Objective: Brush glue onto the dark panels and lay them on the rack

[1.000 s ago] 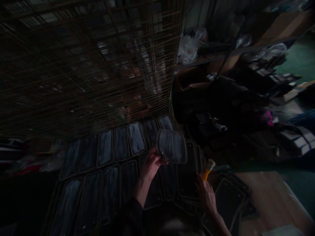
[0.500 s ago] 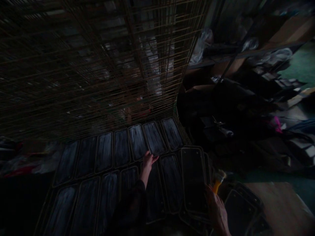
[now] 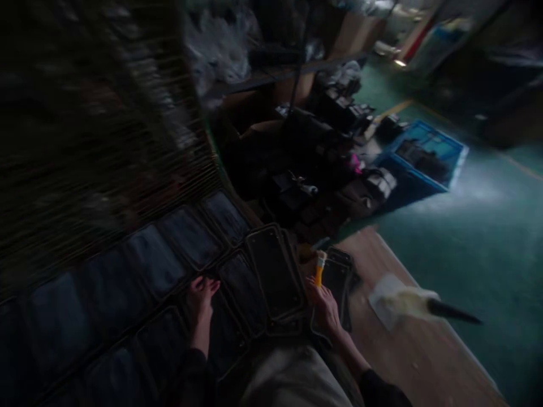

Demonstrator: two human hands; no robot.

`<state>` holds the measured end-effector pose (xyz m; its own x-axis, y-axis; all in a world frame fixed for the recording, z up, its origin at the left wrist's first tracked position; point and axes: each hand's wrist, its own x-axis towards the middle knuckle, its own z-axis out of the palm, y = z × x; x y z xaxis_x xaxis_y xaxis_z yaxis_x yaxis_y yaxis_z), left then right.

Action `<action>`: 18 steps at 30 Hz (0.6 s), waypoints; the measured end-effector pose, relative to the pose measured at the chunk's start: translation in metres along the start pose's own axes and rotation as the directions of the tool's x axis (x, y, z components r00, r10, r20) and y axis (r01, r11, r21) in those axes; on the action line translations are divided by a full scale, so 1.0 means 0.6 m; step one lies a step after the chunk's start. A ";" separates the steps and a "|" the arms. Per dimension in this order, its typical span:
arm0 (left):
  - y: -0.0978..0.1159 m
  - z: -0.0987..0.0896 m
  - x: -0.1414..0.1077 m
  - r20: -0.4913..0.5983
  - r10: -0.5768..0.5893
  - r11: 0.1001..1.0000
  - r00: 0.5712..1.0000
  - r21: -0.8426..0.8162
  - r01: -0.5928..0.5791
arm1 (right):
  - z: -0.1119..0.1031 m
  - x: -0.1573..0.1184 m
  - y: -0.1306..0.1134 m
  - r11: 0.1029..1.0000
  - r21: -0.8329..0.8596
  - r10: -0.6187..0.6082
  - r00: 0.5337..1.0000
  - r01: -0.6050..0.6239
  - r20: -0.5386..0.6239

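The panel stack (image 3: 276,272), lower centre, slants lengthwise down-right, nearer the right hand (image 3: 324,306), whose fingers clamp a brush (image 3: 319,272). The left hand (image 3: 201,297) has its fingers apart.

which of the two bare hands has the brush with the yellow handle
The right hand: its fingers grip the yellow-handled, pale-bristled brush. The left hand, over the dark rectangular panels, is open, with nothing visible in it.

Bare L hand (image 3: 202,295), bare R hand (image 3: 326,308), L sleeve (image 3: 197,370) v. dark, near-black, R sleeve (image 3: 379,390) same colour, both ending short of wrist, greyish-beige garment (image 3: 294,379) btm ctr, rounded, blurred, weave too dim
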<state>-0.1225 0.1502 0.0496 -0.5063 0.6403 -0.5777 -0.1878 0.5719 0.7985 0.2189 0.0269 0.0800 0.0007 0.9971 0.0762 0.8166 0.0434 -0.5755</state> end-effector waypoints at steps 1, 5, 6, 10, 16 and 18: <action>-0.017 0.009 -0.030 0.059 -0.014 0.999 0.998 0.039 0.011 | -0.022 -0.017 0.009 0.999 -0.007 0.039 0.999 -0.039 -0.013; -0.096 0.034 -0.141 0.238 -0.063 0.981 0.969 0.194 0.016 | -0.108 -0.107 0.081 0.938 0.020 0.343 0.922 -0.345 -0.182; -0.117 0.036 -0.162 0.267 -0.060 0.971 0.962 0.240 -0.006 | -0.128 -0.132 0.108 0.904 0.063 0.424 0.868 -0.422 -0.257; -0.177 0.043 -0.200 0.336 -0.074 0.886 0.939 0.454 -0.092 | -0.199 -0.216 0.234 0.722 0.246 0.676 0.583 -0.647 -0.451; -0.182 0.052 -0.205 0.355 0.064 0.652 0.933 0.693 -0.309 | -0.253 -0.278 0.403 0.562 0.194 0.754 0.401 -0.804 -0.520; -0.177 0.055 -0.213 0.351 0.133 0.623 0.927 0.697 -0.354 | -0.250 -0.288 0.445 0.543 0.179 0.761 0.390 -0.821 -0.519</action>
<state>-0.0101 0.0246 0.0333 -0.1986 0.8496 -0.4886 0.6491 0.4876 0.5839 0.5232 -0.1430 0.0354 0.9211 0.3889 0.0149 0.3392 -0.7835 -0.5207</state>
